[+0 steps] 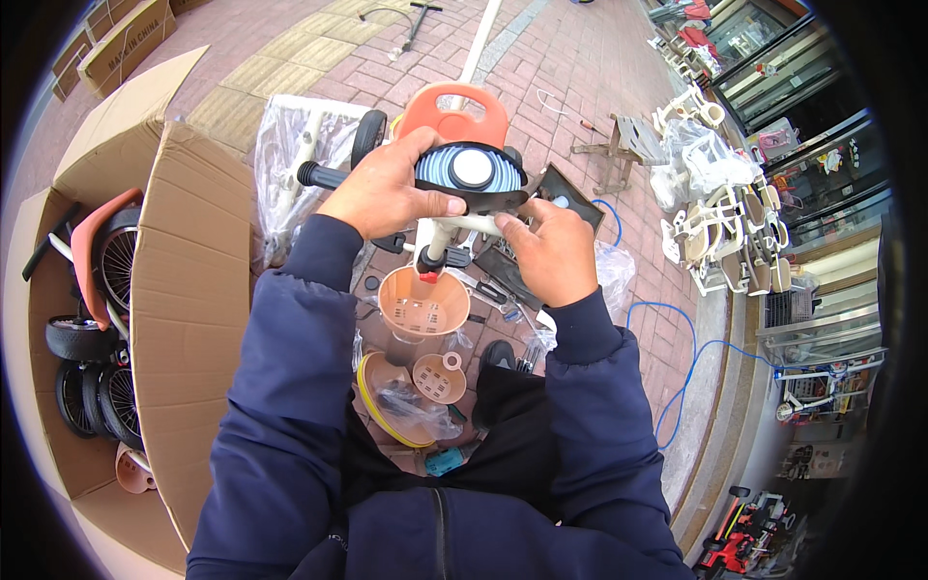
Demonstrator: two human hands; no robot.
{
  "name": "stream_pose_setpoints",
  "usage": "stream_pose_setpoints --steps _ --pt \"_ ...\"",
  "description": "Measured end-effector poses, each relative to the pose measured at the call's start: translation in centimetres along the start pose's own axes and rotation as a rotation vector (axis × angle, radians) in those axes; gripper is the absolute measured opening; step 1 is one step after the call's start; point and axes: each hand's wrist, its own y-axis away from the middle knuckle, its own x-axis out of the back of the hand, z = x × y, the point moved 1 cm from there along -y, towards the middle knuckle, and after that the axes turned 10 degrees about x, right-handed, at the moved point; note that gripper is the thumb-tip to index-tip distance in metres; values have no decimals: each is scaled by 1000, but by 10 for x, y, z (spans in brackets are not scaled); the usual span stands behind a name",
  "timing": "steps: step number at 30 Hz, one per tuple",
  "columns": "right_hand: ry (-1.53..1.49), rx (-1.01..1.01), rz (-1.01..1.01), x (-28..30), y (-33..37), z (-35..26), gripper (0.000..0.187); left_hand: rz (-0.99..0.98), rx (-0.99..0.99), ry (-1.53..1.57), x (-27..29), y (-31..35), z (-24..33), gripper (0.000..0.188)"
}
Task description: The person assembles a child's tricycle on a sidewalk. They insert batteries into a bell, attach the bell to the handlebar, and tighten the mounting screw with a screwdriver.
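Note:
In front of me is a child's cycle with a white frame and an orange, handled plastic part (454, 108). A blue ribbed panel (471, 170) with a black rim and white round centre sits at its white handlebar (471, 223). My left hand (391, 186) grips the panel's left side, thumb on the lower rim, near the dark handlebar grip (322, 176). My right hand (553, 249) is closed at the rim's lower right, thumb by the handlebar; its other fingers are partly hidden. Below the handlebar stem hangs a peach plastic basket (423, 302).
At left, an opened cardboard box (198, 309) holds wheels (118, 401) and an orange part. A black tool case (507, 271) lies beyond the basket. White parts (725, 232) are piled at right; a blue hose (677, 314) crosses the brick paving. A yellow-rimmed piece (387, 401) lies by my legs.

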Motion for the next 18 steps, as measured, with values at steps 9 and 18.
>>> stream_pose_setpoints --steps 9,18 --pt "66 -49 -33 -4 -11 -4 33 15 17 -22 -2 1 9 56" --pt "110 -139 -156 -2 -21 -4 30 -41 92 -13 1 1 12 62"
